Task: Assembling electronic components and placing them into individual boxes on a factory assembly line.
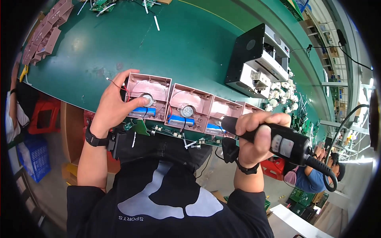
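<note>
Here's the left hand straddling the near-left side of a pale pink, open-topped plastic box, thumb reaching inside, fingers outside by the far corner. That thumb rests against a round silver metal disc, probably to keep it steady in its place. Just below the thumb lies a blue cylindrical cell; a thin dark wire arches over the fingers. Further right of that hand, more pink boxes run edge to edge on the green counter, lined up, it seems, so each can be reached in turn.

And over to the right hand, closed firmly around a black cylindrical corded tool! Its narrow tip points left, above the third box, apparently angled to keep the thick black cable trailing behind, clear of the row. Beyond this hand stands a black-and-silver boxy machine; between the hands and the body, small green circuit boards sit along the near edge.

Now the markings: a pale label on the tool, too small to make out, and pale lettering on the black shirt.
</note>
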`<act>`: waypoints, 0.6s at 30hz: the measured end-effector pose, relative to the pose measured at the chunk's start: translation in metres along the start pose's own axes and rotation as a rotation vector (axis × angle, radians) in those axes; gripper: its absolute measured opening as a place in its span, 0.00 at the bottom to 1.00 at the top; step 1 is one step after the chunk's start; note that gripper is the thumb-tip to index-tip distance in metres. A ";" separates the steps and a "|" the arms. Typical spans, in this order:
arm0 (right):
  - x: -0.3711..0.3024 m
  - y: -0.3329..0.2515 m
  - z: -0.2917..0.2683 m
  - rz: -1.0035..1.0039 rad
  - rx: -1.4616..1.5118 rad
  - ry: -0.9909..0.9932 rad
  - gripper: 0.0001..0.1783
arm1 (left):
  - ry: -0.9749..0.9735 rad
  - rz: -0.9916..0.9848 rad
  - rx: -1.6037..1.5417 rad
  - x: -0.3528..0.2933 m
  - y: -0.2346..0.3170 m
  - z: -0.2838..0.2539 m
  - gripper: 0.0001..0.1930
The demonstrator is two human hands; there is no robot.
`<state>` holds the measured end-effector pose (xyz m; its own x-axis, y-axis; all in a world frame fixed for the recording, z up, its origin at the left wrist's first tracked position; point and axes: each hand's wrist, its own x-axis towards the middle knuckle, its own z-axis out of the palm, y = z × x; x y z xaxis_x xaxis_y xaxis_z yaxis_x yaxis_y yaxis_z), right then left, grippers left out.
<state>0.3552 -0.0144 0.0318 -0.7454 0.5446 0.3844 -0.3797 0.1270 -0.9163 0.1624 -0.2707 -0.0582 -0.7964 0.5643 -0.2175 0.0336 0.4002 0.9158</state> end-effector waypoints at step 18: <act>0.048 -0.052 -0.027 -0.268 0.085 0.177 0.11 | 0.027 0.102 0.078 0.001 -0.003 -0.002 0.40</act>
<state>0.3536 0.0275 0.0946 -0.5086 0.6376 0.5786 -0.5997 0.2198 -0.7694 0.1606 -0.2728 -0.0606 -0.8022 0.5860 -0.1145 0.1610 0.3969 0.9036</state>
